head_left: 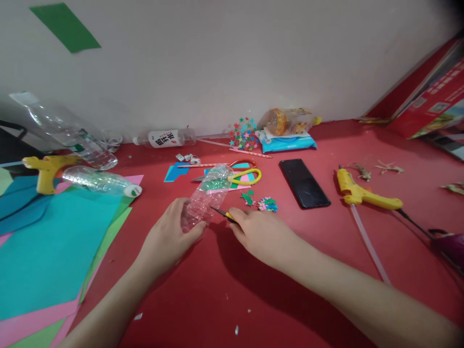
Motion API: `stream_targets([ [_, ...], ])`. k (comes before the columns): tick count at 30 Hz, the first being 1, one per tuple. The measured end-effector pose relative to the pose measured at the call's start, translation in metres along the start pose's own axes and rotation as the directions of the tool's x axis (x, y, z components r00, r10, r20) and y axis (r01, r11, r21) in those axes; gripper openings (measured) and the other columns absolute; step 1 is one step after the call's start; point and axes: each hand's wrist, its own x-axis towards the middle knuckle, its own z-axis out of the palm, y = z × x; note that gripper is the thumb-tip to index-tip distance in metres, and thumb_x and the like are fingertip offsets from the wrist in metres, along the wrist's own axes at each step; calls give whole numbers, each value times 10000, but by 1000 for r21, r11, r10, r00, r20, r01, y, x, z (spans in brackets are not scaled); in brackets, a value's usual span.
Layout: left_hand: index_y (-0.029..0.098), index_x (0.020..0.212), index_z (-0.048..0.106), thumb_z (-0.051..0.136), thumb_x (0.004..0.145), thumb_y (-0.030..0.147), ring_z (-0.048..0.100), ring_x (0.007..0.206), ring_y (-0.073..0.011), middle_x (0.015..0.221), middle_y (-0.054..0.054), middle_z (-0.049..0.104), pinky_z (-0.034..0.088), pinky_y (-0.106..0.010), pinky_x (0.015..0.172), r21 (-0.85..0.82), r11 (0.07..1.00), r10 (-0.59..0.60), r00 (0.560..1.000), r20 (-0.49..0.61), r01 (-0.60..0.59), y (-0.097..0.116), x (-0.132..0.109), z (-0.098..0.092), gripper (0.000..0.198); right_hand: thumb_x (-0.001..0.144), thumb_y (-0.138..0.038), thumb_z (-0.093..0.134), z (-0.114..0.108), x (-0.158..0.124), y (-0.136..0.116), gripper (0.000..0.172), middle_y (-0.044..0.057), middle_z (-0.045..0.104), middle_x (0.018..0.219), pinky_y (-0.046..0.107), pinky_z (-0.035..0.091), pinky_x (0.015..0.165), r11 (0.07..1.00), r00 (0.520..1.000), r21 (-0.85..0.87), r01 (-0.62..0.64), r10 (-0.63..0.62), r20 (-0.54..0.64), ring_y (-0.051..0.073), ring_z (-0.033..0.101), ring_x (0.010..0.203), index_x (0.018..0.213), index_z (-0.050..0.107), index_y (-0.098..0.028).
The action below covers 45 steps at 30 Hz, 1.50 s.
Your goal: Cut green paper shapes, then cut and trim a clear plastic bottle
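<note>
My left hand (174,237) is closed around the lower end of a clear plastic bottle (208,198), which lies tilted away from me above the red table. In my right hand (259,234) is a small knife with a yellow and black handle (229,217). Its dark pointed blade reaches toward the bottle's right side; whether the tip touches the plastic I cannot tell. Just beyond the bottle lie scissors with yellow and orange handles (255,178), partly hidden behind it. Small heaps of coloured paper stars (267,204) are beside the right hand.
Coloured paper sheets (61,241) cover the left, with a clear bottle (96,181) and a yellow glue gun (45,174) on them. A black phone (304,183) and another yellow glue gun (366,192) lie right. Along the wall are a labelled bottle (166,138) and a blue wipes packet (288,142).
</note>
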Motion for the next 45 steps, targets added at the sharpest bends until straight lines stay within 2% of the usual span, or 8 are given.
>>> stream_targets([
  [8,206,1107,466,560,831,484,583,989,-302,1085,-87,583,448,-420,826,87,994,65,997,-40,-61,5,-5,6,403,950,-115,447,-8,0,-9,207,73,702,688,303,230,463,1000,999,0,-14,14,49,209,648,579,1016,640,-151],
  [23,201,1081,459,510,821,472,587,989,-314,1071,-105,578,454,-426,826,94,995,46,999,-25,-44,8,-5,5,379,947,-130,461,5,13,-5,210,132,734,797,308,411,555,1000,996,-10,16,-15,83,273,712,747,1011,661,-131],
  [27,206,1097,464,498,820,501,603,925,-289,1030,-84,596,459,-416,812,10,1000,8,1000,16,-8,1,0,-1,406,958,-153,450,6,13,-3,214,118,733,777,307,407,536,1000,996,-9,11,-10,84,276,710,729,1040,648,-138],
  [31,223,1172,440,534,821,540,637,940,-288,1032,-73,638,470,-411,827,-53,996,-70,997,14,71,-5,-1,-4,482,974,-171,421,1,11,-7,225,122,718,744,302,378,491,1000,997,-16,3,-1,77,275,701,676,1003,642,-138],
  [35,198,1268,405,480,873,543,610,1089,-360,1175,-145,611,468,-473,867,102,995,-10,1000,-28,13,2,-7,0,529,943,-98,416,3,11,-12,236,118,714,732,290,355,468,1000,998,-21,3,-1,59,250,695,637,999,643,-127],
  [39,185,1306,393,636,724,614,591,1124,-399,1272,-180,547,484,-497,865,108,992,-52,997,-60,58,11,-10,1,763,931,-90,434,5,10,-11,219,111,711,723,285,366,483,1000,1000,-29,9,-8,29,246,696,641,991,640,-130],
  [42,208,1203,447,625,727,640,622,1058,-357,1142,-128,613,485,-469,857,27,992,-125,991,-55,127,8,-9,-2,667,948,-141,460,-2,8,-11,187,104,709,742,291,379,506,998,999,-40,40,-39,13,252,695,666,972,645,-148],
  [45,224,1115,456,547,796,662,614,1035,-336,1098,-107,619,462,-459,863,15,995,-99,994,-37,100,0,-7,-3,549,945,-139,477,-13,8,-13,181,101,704,743,292,372,501,996,997,-50,70,-69,22,249,687,656,953,658,-145],
])
